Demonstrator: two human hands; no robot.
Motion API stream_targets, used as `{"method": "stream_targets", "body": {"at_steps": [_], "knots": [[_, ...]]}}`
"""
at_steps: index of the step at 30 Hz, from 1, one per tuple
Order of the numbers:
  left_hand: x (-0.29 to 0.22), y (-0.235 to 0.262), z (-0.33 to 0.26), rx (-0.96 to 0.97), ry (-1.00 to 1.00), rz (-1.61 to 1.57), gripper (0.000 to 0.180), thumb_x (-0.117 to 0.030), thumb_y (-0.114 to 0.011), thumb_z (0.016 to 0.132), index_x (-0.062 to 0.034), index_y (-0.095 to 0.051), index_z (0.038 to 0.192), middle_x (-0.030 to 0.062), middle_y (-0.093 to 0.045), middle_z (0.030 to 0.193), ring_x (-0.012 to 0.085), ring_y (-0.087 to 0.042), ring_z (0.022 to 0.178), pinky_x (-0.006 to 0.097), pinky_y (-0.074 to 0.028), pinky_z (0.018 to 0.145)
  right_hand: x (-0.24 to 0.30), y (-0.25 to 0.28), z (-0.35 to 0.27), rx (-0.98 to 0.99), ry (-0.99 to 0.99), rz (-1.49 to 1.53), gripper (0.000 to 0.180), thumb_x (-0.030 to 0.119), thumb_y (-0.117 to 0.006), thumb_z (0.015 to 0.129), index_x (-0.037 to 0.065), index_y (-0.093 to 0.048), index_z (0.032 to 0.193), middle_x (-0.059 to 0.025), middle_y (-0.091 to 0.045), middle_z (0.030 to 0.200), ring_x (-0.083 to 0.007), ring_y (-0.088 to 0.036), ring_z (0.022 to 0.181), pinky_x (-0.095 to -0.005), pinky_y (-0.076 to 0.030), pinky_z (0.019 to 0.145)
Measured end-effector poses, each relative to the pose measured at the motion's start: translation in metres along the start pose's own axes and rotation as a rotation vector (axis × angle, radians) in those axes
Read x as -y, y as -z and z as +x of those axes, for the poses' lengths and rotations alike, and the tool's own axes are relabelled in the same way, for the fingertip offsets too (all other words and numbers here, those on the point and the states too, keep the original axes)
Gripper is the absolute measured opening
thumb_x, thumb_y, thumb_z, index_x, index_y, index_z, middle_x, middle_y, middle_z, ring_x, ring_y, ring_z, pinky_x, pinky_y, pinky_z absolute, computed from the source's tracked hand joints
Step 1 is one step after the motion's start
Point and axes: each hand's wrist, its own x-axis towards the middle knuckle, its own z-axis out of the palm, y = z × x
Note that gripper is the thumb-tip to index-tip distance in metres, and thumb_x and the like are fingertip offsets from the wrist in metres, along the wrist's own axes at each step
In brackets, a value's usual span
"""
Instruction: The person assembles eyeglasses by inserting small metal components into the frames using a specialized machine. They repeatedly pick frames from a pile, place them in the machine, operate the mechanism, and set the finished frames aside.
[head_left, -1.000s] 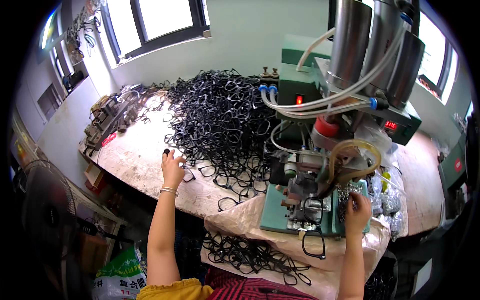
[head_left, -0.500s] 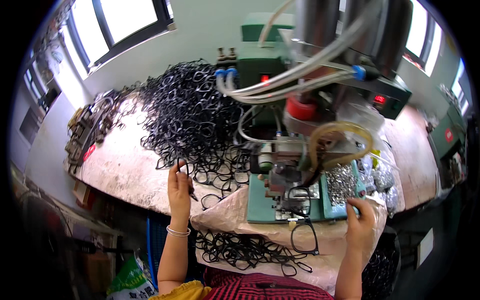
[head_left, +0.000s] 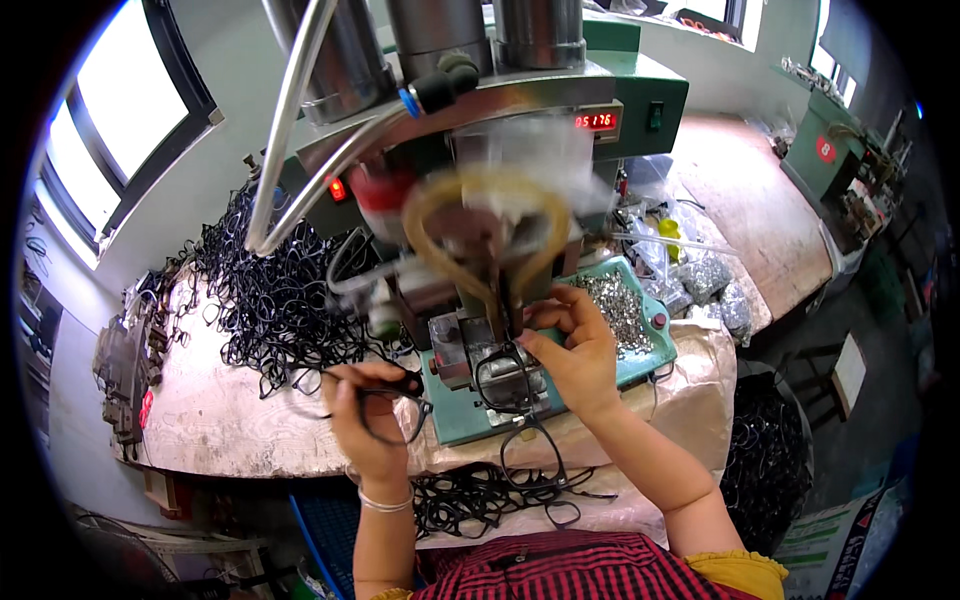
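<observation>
In my left hand (head_left: 368,425) is a black eyeglass frame (head_left: 424,428), pinched left of the machine's green base. My right hand (head_left: 575,355) is up at the press machine (head_left: 460,345), thumb and fingers closed together beside its tool; whatever they pinch is too small or hidden to name. Another black eyeglass frame (head_left: 533,484) hangs at the front of the machine, one rim up in the fixture and the other over the base's front edge. Right of the fixture, a teal tray (head_left: 655,358) holds many small metal parts (head_left: 612,305).
A large heap of black eyeglass frames (head_left: 270,290) covers the table's left back. More frames (head_left: 455,505) lie on the cloth near my lap. Clear hoses (head_left: 290,130) and metal cylinders (head_left: 440,35) rise above the fixture. Plastic bags (head_left: 705,275) of parts sit behind the tray.
My view has swung right. My left hand has come from the heap's edge toward the machine with a frame. My right hand has moved from beside the tray to the machine's tool.
</observation>
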Motion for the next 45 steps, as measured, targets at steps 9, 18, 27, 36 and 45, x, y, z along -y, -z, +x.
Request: {"method": "stream_targets", "body": {"at_steps": [9, 18, 27, 36, 45], "knots": [[-0.062, -0.082, 0.024, 0.19, -0.298, 0.413, 0.017, -0.017, -0.031, 0.097, -0.0018, -0.037, 0.096, 0.0241, -0.065, 0.079, 0.0256, -0.063, 0.074, 0.034, -0.051, 0.076, 0.032, -0.019, -0.019, -0.01, -0.064, 0.091, 0.052, -0.005, -0.066, 0.083, -0.004, -0.046, 0.131, -0.0107, -0.064, 0.116, -0.0145, -0.06, 0.106, -0.0282, -0.046, 0.094], [0.008, -0.071, -0.038, 0.371, 1.125, -0.272, 0.018, -0.025, -0.039, 0.101, -0.0092, -0.046, 0.097, 0.0265, -0.067, 0.087, 0.0197, -0.062, 0.065, 0.027, -0.049, 0.055, -0.041, 0.112, 0.007, -0.148, 0.253, -1.312, 0.021, 0.013, -0.074, 0.074, 0.01, -0.071, 0.095, -0.0179, -0.06, 0.121, -0.038, -0.049, 0.125, -0.0471, -0.042, 0.101], [0.007, -0.074, -0.039, 0.352, 1.139, -0.269, 0.023, -0.03, -0.04, 0.103, -0.0089, -0.049, 0.101, 0.0203, -0.067, 0.086, 0.0191, -0.064, 0.073, 0.027, -0.051, 0.06, -0.055, 0.094, 0.031, 0.245, 0.476, -1.228, 0.016, 0.006, -0.066, 0.076, 0.004, -0.062, 0.091, -0.0178, -0.06, 0.118, -0.039, -0.051, 0.122, -0.0472, -0.043, 0.1], [-0.056, 0.044, -0.071, -0.071, 0.235, 0.758, 0.005, -0.003, -0.065, 0.09, -0.0002, -0.062, 0.088, 0.0061, -0.065, 0.082, 0.0101, -0.061, 0.077, 0.024, -0.049, 0.064, -0.046, 0.145, -0.016, -0.525, 0.013, -0.126, 0.004, 0.003, -0.064, 0.089, 0.004, -0.063, 0.093, -0.0007, -0.063, 0.086, -0.008, -0.057, 0.078, -0.0219, -0.046, 0.073], [-0.005, 0.092, 0.031, 0.12, -0.427, 1.841, 0.013, -0.009, -0.078, 0.065, -0.0066, -0.068, 0.072, 0.0072, -0.056, 0.079, 0.029, -0.053, 0.084, 0.04, -0.043, 0.074, -0.056, 0.078, 0.026, -0.169, 0.005, -0.21, 0.012, 0.003, -0.067, 0.088, 0.001, -0.067, 0.1, -0.0007, -0.067, 0.092, -0.0084, -0.06, 0.084, -0.0221, -0.046, 0.078]]}}
